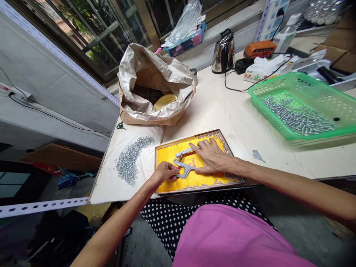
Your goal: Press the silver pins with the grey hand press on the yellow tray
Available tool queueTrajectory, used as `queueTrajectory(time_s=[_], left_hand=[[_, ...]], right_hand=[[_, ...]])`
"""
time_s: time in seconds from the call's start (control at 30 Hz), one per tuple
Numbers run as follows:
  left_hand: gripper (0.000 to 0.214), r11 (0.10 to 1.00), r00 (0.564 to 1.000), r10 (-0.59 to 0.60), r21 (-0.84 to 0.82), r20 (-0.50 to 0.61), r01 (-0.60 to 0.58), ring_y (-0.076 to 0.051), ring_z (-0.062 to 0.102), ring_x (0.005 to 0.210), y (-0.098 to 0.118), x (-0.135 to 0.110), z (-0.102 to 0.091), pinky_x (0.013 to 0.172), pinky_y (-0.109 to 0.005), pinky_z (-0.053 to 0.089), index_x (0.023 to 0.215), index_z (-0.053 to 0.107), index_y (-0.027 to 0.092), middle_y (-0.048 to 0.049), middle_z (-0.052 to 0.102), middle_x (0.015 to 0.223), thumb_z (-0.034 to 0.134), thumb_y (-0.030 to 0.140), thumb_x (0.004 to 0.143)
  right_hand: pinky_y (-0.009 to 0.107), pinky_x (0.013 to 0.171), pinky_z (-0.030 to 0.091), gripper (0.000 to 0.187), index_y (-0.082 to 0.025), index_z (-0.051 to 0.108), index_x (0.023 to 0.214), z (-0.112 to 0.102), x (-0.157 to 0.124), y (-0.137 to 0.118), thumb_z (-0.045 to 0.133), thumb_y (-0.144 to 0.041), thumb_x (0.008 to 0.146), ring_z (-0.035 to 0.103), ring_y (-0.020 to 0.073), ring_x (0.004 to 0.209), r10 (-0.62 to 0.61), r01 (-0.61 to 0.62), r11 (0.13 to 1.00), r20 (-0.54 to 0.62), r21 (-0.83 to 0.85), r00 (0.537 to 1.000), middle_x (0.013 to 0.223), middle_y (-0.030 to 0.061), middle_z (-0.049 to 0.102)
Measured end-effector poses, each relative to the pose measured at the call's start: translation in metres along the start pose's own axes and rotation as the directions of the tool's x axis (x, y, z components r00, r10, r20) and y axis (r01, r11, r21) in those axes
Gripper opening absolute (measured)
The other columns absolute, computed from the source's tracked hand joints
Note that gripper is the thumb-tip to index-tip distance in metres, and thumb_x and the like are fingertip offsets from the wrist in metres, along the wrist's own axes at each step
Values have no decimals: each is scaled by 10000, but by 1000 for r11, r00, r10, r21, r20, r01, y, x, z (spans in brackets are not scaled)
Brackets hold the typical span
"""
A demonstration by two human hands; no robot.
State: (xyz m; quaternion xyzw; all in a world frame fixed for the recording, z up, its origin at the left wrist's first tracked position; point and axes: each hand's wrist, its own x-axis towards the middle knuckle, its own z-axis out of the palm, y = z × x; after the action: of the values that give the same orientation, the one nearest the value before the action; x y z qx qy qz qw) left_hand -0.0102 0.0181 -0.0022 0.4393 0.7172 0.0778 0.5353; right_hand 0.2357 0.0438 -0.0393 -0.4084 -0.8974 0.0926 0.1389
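Observation:
A grey metal pliers-like tool [185, 173] with a dark coil spring lies over a shallow tray [157, 155] with a yellow bottom. My right hand [210, 155] spans its two arms, the thumb on the lower one and the forefinger on the upper one. Closed in a pinch, my left hand [167, 171] is at the tool's left end by a small red part; what its fingertips hold is too small to make out. Small silvery pins or screws line the tray's edges. Left of the tray lies a curved pile of small metal screws [129, 159] on pale cloth.
A paper sack [155, 118] with dark bits and a yellow dish stands behind the tray. Green-handled scissors [120, 126] lie at the table's left. To the right is a green basket [300, 139] of metal pieces. Behind are a kettle [223, 52] and an orange battery pack [260, 49].

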Motion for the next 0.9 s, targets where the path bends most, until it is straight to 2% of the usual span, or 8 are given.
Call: queueTrajectory(time_s=[0.17, 0.4, 0.73, 0.8, 0.83, 0.87, 0.9], left_hand=[[229, 1000, 1000, -10, -16, -9, 10, -109, 570, 443, -2, -2, 1, 543, -230, 508, 580, 653, 141, -11, 636, 473, 806, 299, 643], [227, 1000, 1000, -9, 4, -20, 9, -102, 552, 437, -2, -6, 0, 516, -214, 481, 559, 642, 145, 2, 612, 452, 801, 284, 642], [223, 999, 999, -31, 24, -30, 31, -120, 560, 462, -3, -6, -1, 557, -248, 500, 575, 646, 148, -5, 616, 481, 781, 289, 683], [215, 988, 995, 48, 150, -87, -35, -152, 598, 520, -5, -11, 1, 602, -280, 516, 594, 658, 148, -20, 626, 531, 752, 291, 725], [195, 964, 979, 137, 249, -148, -97, -178, 631, 586, -6, -15, 3, 645, -305, 531, 631, 676, 146, -40, 651, 598, 742, 290, 742], [164, 916, 943, 259, 362, -208, -172, -211, 663, 684, -6, -18, 6, 706, -335, 544, 697, 700, 141, -67, 683, 702, 741, 289, 753], [159, 844, 885, 397, 474, -243, -249, -248, 680, 813, -6, -22, 10, 786, -370, 550, 797, 722, 136, -100, 707, 843, 752, 285, 754]], right_hand=[[551, 957, 342, 860, -64, 410, 1463, 1, -2, -5, 601, -582, 804, 494, 364, 1068, 19, -20, 1000, 14, 6, 1000, 1195, 211, 567], [589, 967, 308, 969, -112, 355, 1513, 8, -9, -7, 660, -617, 746, 492, 378, 1076, -10, 11, 1000, 21, -21, 1000, 1217, 206, 567], [508, 940, 335, 794, -65, 409, 1449, 5, -9, -10, 609, -497, 814, 496, 356, 1076, 3, -3, 1000, 16, 9, 1000, 1222, 202, 585], [503, 945, 329, 764, -50, 416, 1441, 8, -9, -9, 601, -475, 833, 504, 351, 1073, -4, 4, 1000, -1, 22, 1000, 1208, 200, 599], [498, 943, 331, 751, -47, 416, 1442, 9, -9, -9, 600, -461, 843, 509, 348, 1072, -10, 10, 999, -8, 32, 1000, 1206, 203, 606], [489, 936, 336, 737, -49, 413, 1447, 10, -9, -9, 601, -443, 853, 514, 344, 1070, -20, 21, 999, -16, 46, 1000, 1209, 205, 611], [478, 927, 345, 721, -53, 407, 1453, 11, -8, -9, 598, -423, 866, 519, 339, 1069, -35, 37, 997, -25, 62, 999, 1215, 206, 615]])
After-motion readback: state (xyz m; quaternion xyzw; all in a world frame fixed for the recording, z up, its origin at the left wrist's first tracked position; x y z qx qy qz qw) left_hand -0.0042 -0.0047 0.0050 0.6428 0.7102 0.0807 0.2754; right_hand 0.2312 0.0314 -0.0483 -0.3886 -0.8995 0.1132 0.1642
